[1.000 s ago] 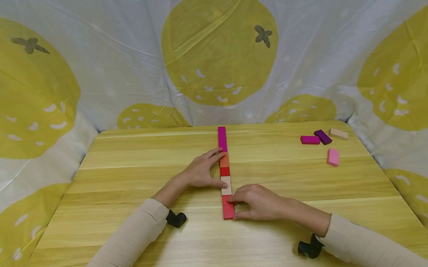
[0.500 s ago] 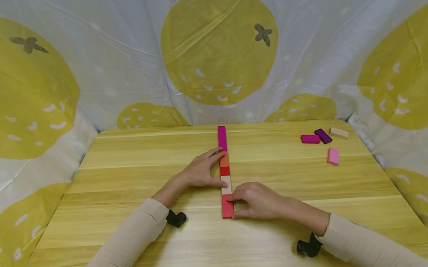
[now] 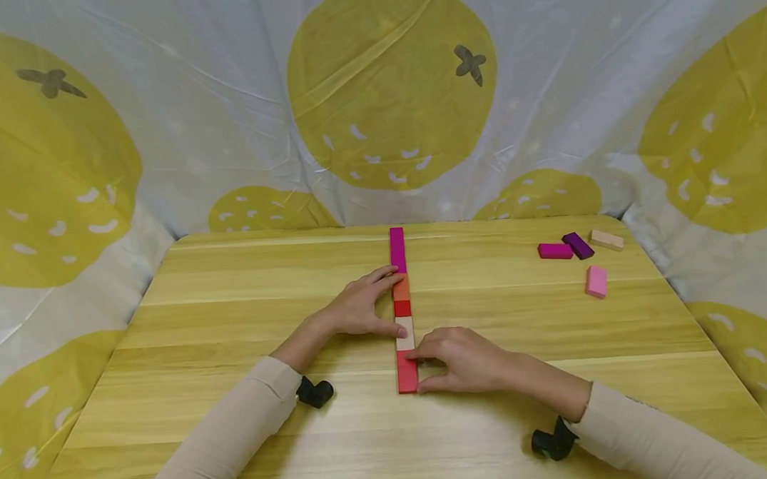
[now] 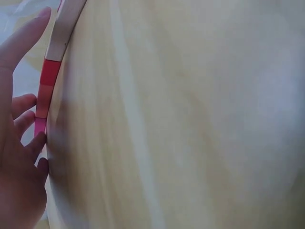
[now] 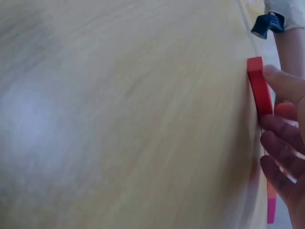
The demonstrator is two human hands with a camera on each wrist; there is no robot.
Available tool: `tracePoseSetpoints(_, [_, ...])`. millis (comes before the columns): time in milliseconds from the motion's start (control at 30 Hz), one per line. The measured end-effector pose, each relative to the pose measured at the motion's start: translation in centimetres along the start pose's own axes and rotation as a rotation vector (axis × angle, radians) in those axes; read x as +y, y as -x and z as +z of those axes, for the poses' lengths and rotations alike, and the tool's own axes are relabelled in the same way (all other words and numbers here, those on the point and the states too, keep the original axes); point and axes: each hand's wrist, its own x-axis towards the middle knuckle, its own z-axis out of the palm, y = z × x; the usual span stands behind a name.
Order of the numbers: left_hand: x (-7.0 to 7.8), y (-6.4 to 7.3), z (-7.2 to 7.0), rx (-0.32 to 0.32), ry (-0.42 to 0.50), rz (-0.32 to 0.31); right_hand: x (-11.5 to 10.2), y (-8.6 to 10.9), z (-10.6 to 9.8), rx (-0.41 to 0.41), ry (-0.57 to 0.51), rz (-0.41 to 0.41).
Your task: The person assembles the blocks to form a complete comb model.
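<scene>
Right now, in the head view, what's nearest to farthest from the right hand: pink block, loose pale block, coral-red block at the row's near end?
1. Coral-red block: touched by the right hand.
2. Pink block: to the right, farther back.
3. Loose pale block: beyond it, slightly right.

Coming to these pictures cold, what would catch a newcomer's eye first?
Probably the backdrop cloth behind the table, printed with huge yellow fruit. Next, the straight row of coloured blocks running down the middle of the table, with the left hand touching it from the left and the right hand at its near, red end. Four loose blocks lie toward the table's far right corner.
</scene>
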Motion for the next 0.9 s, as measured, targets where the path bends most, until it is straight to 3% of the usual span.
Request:
tracePoseSetpoints(300, [-0.1, -0.6, -0.7, -0.015, 0.067, -0.015, 2.0, 1.6, -1.9, 0.086, -0.018, -0.001])
tracePoseSetpoints(500, [-0.5, -2.3, -2.0, 0.109, 0.132, -0.004, 5.3, 2.4, -4.4, 0.167, -0.028, 0.032])
tracePoseSetpoints(667, [-0.9, -4.5, -3.2, 0.208, 0.143, -0.016, 9.2, 3.4, -6.8, 0.246, -0.002, 0.146])
tracePoseSetpoints(900, [-2.0, -6.4, -3.2, 0.249, 0.222, -0.101, 13.6, 5.2, -9.8, 0.27, -0.005, 0.329])
